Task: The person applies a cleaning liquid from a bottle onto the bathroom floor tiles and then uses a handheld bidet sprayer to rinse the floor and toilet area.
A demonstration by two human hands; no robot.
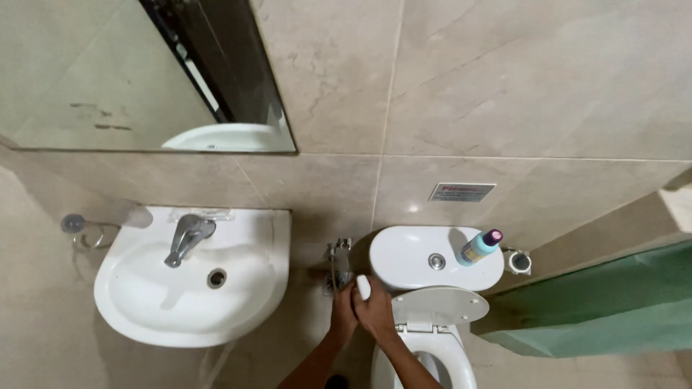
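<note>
Both hands met beside the toilet tank: the right hand was wrapped around a small white sprayer head, and the left hand was closed around the hose just below it, near the wall valve. A blue bottle stood on the tank, with the raised toilet lid below it.

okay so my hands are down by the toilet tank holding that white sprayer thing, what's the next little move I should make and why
Probably swing the white sprayer head right, over the toilet bowl. Both your left hand and right hand grip it beside the tank, over the floor rather than the bowl, and the lid is already up. Aiming it over the bowl first should keep water off the floor.
</note>
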